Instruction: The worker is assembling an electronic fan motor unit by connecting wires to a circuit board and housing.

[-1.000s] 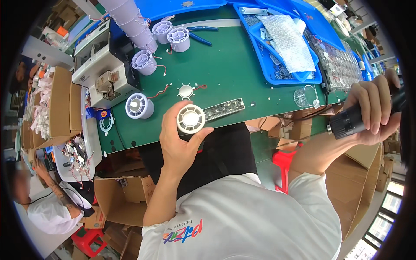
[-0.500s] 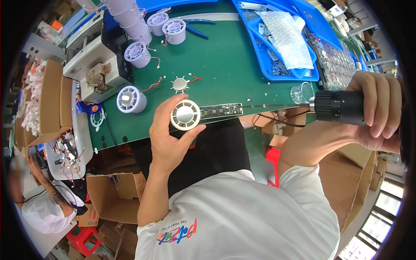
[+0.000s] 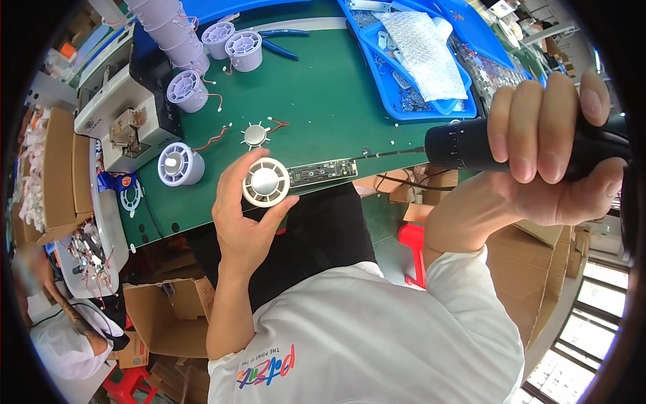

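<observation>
My left hand grips a white round slotted housing with a silver disc in its middle, thumb and fingers on opposite sides of the rim. A narrow dark circuit board on a light strip extends to the right from the housing. My right hand is wrapped round a black electric screwdriver, held nearly level. Its long thin bit points left toward the board's far end; whether the tip touches it I cannot tell. A silver disc with spokes and a red wire lies just beyond the housing.
Lilac cylinders with slotted tops stand at left, some stacked. Blue-handled pliers lie at the back. Blue trays with small parts and bubble wrap fill the right. A grey-white machine stands left; beyond it, another person's arm.
The screwdriver in my right hand has come left and looks larger, nearer the camera. The whole view has shifted slightly, while my left hand still holds the housing.
</observation>
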Action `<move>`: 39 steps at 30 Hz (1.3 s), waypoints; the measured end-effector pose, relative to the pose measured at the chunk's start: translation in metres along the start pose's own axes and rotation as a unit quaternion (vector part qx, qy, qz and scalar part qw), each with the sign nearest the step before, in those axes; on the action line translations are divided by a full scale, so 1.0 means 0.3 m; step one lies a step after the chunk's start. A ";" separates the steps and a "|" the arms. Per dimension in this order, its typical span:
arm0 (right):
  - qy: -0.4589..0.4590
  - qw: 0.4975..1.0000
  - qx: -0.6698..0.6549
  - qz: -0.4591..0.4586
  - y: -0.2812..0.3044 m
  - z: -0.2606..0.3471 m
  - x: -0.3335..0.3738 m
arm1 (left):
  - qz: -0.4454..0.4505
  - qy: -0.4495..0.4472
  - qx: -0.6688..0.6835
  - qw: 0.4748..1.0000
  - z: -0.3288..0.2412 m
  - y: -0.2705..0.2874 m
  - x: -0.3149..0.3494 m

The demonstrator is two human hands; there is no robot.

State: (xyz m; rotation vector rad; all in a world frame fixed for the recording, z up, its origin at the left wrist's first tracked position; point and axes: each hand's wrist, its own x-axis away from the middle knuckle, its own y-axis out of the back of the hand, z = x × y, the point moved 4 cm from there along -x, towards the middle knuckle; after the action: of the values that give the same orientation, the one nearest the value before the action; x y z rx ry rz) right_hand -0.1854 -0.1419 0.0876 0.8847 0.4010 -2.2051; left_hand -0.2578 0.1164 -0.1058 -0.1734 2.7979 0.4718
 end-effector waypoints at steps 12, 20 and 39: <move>-0.004 1.000 -0.004 0.015 -0.008 -0.043 -0.004 | -0.002 0.011 0.004 1.000 0.001 -0.005 0.004; -0.006 1.000 -0.009 0.026 0.018 -0.048 0.006 | -0.004 0.017 0.009 1.000 0.003 -0.005 0.006; -0.004 0.998 -0.014 0.055 0.047 -0.052 0.028 | -0.003 0.019 0.011 1.000 0.008 -0.005 0.008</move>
State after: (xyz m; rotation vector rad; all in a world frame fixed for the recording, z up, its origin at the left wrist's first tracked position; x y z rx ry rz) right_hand -0.1721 -0.1479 0.0702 0.8626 0.3700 -2.0979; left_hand -0.2593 0.1157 -0.1092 -0.1887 2.8381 0.4404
